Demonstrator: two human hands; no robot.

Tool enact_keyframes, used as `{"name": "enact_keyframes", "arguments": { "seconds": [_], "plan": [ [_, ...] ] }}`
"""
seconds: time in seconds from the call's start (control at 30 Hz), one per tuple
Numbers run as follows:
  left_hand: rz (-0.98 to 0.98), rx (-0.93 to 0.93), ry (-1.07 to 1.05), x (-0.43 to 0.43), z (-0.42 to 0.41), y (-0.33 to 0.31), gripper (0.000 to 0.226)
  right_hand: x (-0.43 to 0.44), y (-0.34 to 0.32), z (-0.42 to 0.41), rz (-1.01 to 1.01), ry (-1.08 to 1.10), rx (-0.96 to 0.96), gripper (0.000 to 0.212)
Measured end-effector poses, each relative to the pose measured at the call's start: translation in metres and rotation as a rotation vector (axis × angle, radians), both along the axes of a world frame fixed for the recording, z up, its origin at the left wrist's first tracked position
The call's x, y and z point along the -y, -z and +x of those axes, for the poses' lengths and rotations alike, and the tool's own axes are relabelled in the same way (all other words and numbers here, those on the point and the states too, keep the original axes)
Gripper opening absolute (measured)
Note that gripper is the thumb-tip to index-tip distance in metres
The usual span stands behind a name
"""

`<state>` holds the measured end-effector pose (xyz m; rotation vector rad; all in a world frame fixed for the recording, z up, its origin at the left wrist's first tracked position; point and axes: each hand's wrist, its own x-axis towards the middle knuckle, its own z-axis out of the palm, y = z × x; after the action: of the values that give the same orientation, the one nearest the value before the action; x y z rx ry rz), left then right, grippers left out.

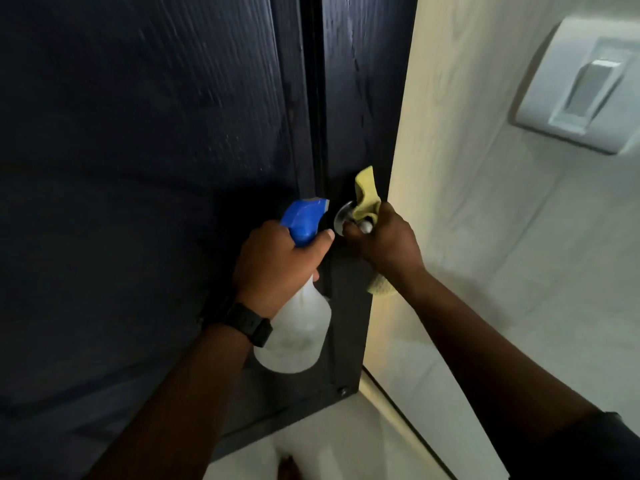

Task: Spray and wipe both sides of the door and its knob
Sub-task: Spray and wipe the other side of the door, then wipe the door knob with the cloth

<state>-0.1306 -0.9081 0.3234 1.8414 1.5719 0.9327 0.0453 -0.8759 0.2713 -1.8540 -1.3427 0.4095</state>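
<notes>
A dark wood-grain door [156, 150] fills the left and centre of the head view, its edge beside the pale wall. My left hand [277, 268] grips the neck of a clear spray bottle [298, 334] with a blue trigger head [304, 220] that points at the door near the knob. My right hand [384, 244] holds a yellow cloth [367, 195] wrapped round the silver door knob [346, 216]. Part of the knob is hidden by the cloth and fingers, and a cloth corner hangs below my wrist.
A pale wall [485, 237] stands right of the door. It bears a white light switch [581, 91] at the upper right. White floor [311, 445] shows below the door's bottom corner. A black watch [252, 323] sits on my left wrist.
</notes>
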Motion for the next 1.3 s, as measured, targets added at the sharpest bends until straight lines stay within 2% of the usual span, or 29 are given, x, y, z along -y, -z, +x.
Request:
{"name": "enact_keyframes", "arguments": {
  "seconds": [0.2, 0.33, 0.5, 0.6, 0.7, 0.77, 0.83, 0.93, 1.03, 1.13, 1.23, 1.3],
  "plan": [
    [-0.018, 0.031, -0.045, 0.089, 0.026, -0.003, 0.042, 0.079, 0.000, 0.006, 0.014, -0.040, -0.037, 0.036],
    [0.009, 0.056, -0.046, 0.134, 0.030, -0.008, 0.046, 0.132, 0.012, 0.005, 0.025, -0.057, -0.189, 0.033],
    [0.067, 0.112, -0.055, 0.203, 0.039, -0.022, 0.043, 0.205, 0.008, 0.025, 0.060, -0.195, -0.336, 0.018],
    [0.063, 0.155, -0.039, 0.236, 0.045, -0.024, 0.033, 0.245, -0.003, 0.052, 0.212, -0.059, -0.586, 0.012],
    [0.059, 0.170, -0.048, 0.269, 0.057, -0.023, 0.034, 0.253, -0.035, 0.082, 0.365, 0.042, -0.784, 0.018],
    [0.042, 0.218, -0.078, 0.296, 0.068, -0.023, 0.026, 0.243, -0.059, 0.097, 0.297, -0.080, -0.798, 0.026],
    [0.049, 0.237, -0.109, 0.309, 0.077, -0.024, 0.019, 0.221, -0.076, 0.099, 0.142, -0.267, -0.914, 0.032],
    [0.043, 0.218, -0.147, 0.326, 0.088, -0.028, 0.026, 0.199, -0.078, 0.089, -0.005, -0.491, -0.965, 0.037],
    [0.076, 0.214, -0.187, 0.337, 0.101, -0.038, 0.019, 0.194, -0.078, 0.084, -0.017, -0.554, -0.996, 0.040],
    [0.135, 0.245, -0.234, 0.339, 0.116, -0.051, 0.026, 0.194, -0.075, 0.086, -0.029, -0.597, -1.057, 0.043],
    [0.207, 0.271, -0.248, 0.336, 0.128, -0.064, 0.021, 0.199, -0.066, 0.090, -0.048, -0.695, -1.119, 0.048],
    [0.253, 0.274, -0.261, 0.335, 0.132, -0.072, 0.029, 0.208, -0.059, 0.087, -0.064, -0.740, -1.145, 0.049]
  ]
}}
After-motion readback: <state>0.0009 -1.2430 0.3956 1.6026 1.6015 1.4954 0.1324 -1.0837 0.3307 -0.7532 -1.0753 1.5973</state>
